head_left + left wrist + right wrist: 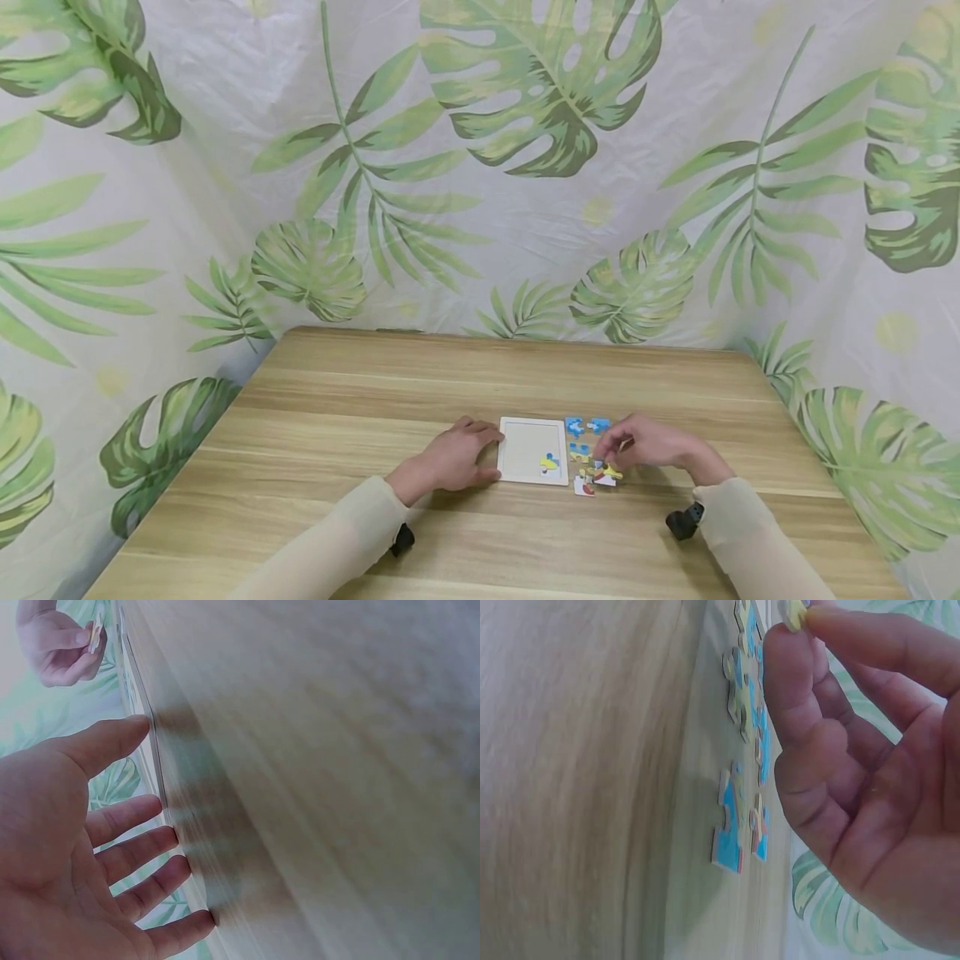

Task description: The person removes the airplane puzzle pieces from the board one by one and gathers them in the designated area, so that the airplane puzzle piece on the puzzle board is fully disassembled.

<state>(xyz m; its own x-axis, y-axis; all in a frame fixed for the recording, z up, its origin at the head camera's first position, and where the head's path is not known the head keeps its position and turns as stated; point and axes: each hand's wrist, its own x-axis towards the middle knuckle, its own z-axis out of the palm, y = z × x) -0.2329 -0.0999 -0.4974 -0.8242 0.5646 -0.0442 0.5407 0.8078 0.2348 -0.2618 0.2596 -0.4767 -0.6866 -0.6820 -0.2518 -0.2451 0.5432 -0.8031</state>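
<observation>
A pale, shallow puzzle tray [532,481] lies flat on the table, and a single yellow-and-blue jigsaw piece [550,464] sits in its lower right corner. At the tray's left edge rests my left hand [453,457], thumb and fingers spread, the fingertips touching the rim and tabletop. My right hand [652,442] is raised above the loose pieces to the right of the tray. Between thumb and index finger it pinches a small jigsaw piece [791,613], seen edge-on in the right wrist view; its printed face is hard to make out.
Loose jigsaw pieces lie right of the tray: two blue ones [575,426] at the top, a yellow-and-blue piece [580,454] below, and a red-and-white piece [584,486] nearest me. The wooden table [420,375] ends at a leaf-patterned cloth [525,250] behind.
</observation>
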